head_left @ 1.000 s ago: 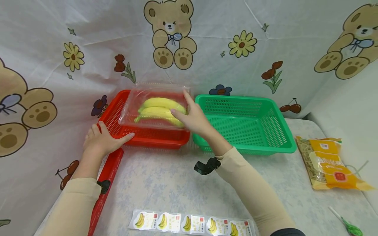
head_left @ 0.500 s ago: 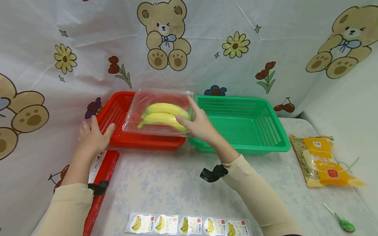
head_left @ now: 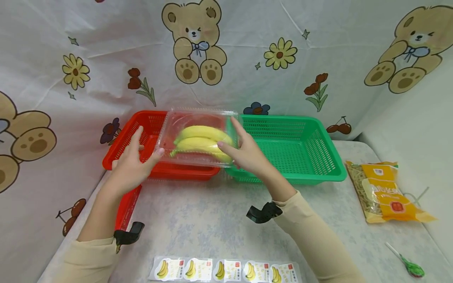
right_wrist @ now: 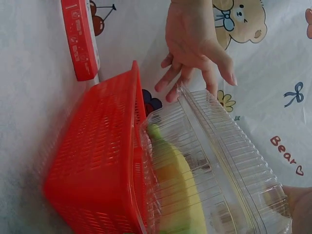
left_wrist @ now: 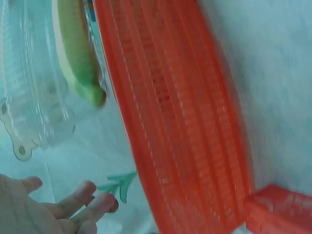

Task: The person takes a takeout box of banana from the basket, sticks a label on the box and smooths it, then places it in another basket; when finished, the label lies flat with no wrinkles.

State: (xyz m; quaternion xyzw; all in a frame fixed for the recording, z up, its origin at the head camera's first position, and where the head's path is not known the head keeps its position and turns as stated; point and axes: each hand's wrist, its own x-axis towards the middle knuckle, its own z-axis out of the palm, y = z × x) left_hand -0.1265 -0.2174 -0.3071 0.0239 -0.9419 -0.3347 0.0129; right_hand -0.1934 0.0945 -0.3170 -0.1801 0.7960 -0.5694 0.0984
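A clear plastic clamshell box (head_left: 198, 158) with bananas (head_left: 205, 143) inside is held over the red basket (head_left: 184, 172). My right hand (head_left: 249, 153) grips its right end, thumb on the front of the lid and forefinger along the side. At the opposite end, my left hand (head_left: 129, 169) is spread, its thumb tip at the box's left front corner in the head view. The left wrist view shows a gap between the left fingers (left_wrist: 80, 200) and the box (left_wrist: 41, 97). In the right wrist view the box tilts above the basket's rim (right_wrist: 130, 161).
A green basket (head_left: 336, 157) stands right of the red one. A strip of banana labels (head_left: 226, 270) lies at the front, and a red carton (head_left: 127, 208) at left. A yellow bag (head_left: 385, 192) and a green-ended stick (head_left: 407, 261) lie at right.
My right hand has shifted the box rightward, closer to the green basket. My left hand has come off the red basket's rim and reached toward the box's left end.
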